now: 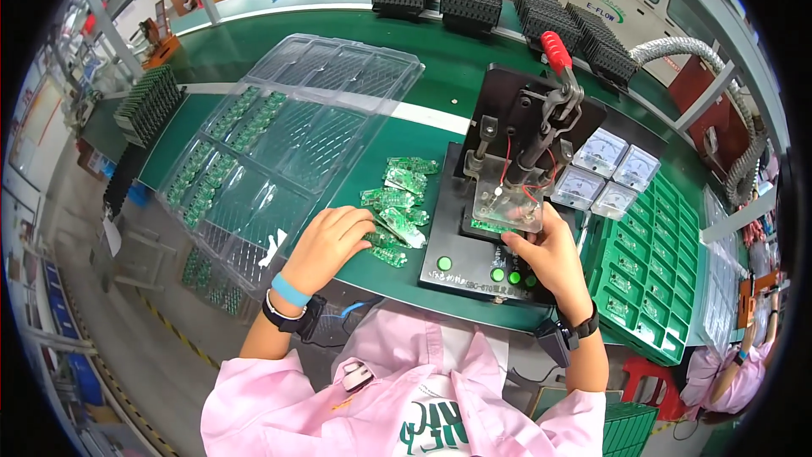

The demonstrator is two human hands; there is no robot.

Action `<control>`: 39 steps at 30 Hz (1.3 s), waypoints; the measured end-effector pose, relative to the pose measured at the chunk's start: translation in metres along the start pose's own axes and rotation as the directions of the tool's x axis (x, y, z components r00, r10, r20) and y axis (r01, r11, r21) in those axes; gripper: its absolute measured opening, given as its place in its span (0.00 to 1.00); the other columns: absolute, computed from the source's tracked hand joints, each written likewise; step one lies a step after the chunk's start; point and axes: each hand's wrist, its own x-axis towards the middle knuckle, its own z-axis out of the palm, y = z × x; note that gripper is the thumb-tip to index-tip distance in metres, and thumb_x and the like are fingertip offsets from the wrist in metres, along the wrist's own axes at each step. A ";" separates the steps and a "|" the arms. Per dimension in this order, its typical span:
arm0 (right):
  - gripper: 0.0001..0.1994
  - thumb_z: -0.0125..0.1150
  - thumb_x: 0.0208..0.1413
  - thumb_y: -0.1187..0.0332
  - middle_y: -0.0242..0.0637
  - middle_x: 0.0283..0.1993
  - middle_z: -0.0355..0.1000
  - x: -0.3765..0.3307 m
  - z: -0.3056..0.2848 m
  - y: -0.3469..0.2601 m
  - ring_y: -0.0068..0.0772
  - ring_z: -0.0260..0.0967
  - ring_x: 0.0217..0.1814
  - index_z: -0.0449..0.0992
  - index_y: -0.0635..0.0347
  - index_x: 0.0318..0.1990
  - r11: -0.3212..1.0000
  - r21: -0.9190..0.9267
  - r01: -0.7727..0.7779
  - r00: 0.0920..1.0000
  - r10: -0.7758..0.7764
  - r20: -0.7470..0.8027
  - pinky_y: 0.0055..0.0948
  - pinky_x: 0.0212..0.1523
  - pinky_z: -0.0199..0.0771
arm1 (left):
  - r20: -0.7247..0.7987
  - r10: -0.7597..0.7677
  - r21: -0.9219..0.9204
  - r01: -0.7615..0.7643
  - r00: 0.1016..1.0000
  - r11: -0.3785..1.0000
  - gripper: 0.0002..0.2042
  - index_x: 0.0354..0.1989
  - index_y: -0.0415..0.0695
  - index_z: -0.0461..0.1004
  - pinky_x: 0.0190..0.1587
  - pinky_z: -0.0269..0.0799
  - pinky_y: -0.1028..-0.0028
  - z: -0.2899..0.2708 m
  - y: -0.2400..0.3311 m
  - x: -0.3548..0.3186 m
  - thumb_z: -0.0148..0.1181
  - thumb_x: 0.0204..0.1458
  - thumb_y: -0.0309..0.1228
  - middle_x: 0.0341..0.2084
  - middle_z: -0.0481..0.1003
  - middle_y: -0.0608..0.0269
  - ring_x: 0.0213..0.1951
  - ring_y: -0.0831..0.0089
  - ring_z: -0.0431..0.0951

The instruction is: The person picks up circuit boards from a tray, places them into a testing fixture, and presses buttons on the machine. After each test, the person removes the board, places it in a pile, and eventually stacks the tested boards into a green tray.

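Observation:
My right hand [554, 258] is at a black test fixture [440, 241], with its thumb at the right end of a green circuit board [489, 227]. Its fingers curl behind a clear plate [507, 199], so their tips are partly hidden. Above the plate stands a toggle clamp with a red handle [556, 51] pointing up. My left hand [334, 241] is palm down, fingers loosely bent and thumb apart, beside a loose pile of small circuit boards [397, 199]. Its fingertips are close to the nearest boards; nothing shows held in it.
A clear compartment tray [338, 135] with rows of boards lies left. Panel meters [605, 171] and a green tray [647, 275] stand right of the fixture. Black racks [469, 4] line the back. A person's pink sleeve [732, 368] shows at far right.

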 end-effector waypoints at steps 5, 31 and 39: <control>0.14 0.67 0.46 0.74 0.27 0.27 0.64 0.006 0.002 -0.005 0.18 0.58 0.26 0.74 0.64 0.42 0.999 -0.044 -0.024 1.000 0.023 -0.005 0.22 0.29 0.62 | -0.057 0.062 0.070 -0.058 0.996 0.996 0.12 0.41 0.41 0.75 0.51 0.70 0.62 0.005 -0.001 -0.007 0.64 0.47 0.26 0.47 0.73 0.60 0.49 0.58 0.73; 0.08 0.63 0.51 0.80 0.21 0.28 0.65 -0.103 -0.095 0.048 0.10 0.61 0.29 0.70 0.63 0.37 0.976 0.151 -0.157 0.946 0.193 -0.260 0.13 0.30 0.61 | -0.176 0.260 -0.128 -0.284 0.949 0.950 0.13 0.43 0.35 0.76 0.53 0.72 0.64 0.048 0.099 0.091 0.61 0.48 0.26 0.43 0.77 0.53 0.51 0.57 0.76; 0.09 0.61 0.55 0.77 0.23 0.30 0.67 -0.099 -0.180 0.097 0.13 0.63 0.29 0.70 0.63 0.42 0.966 0.252 -0.063 0.839 0.187 -0.510 0.15 0.30 0.62 | -0.060 0.250 -0.135 -0.256 0.966 0.957 0.33 0.50 0.35 0.72 0.56 0.68 0.62 0.033 0.122 0.093 0.69 0.42 0.49 0.48 0.74 0.48 0.54 0.51 0.73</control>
